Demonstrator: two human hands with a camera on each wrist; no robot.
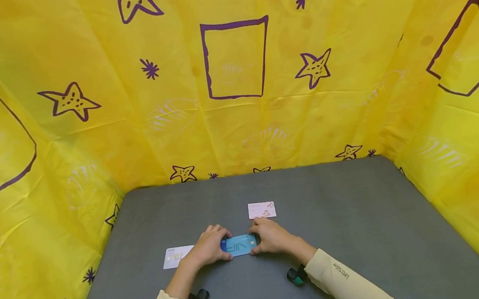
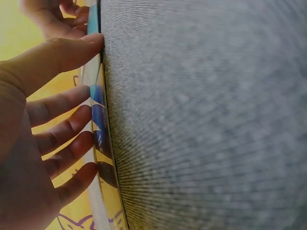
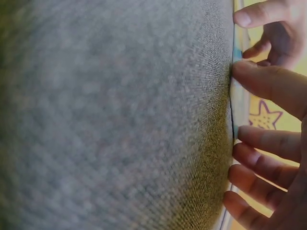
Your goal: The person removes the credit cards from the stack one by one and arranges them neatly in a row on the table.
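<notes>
On the grey table a light-blue VIP card (image 1: 241,245) lies flat between both hands, with darker blue showing at its left end. My left hand (image 1: 209,245) holds the card's left end, thumb at the near corner and forefinger at the far one. At the right end my right hand (image 1: 272,236) holds it in the same way. Seen edge-on in the left wrist view, a glossy surface lies under the left fingertips (image 2: 85,139). In the right wrist view the right fingertips (image 3: 242,152) touch down close to the tabletop.
A white VIP card (image 1: 175,257) lies left of the left hand, partly covered by it. Just beyond the right hand is a pale card with small pictures (image 1: 261,210). Yellow patterned cloth (image 1: 238,135) walls the table (image 1: 360,234) at the back and sides.
</notes>
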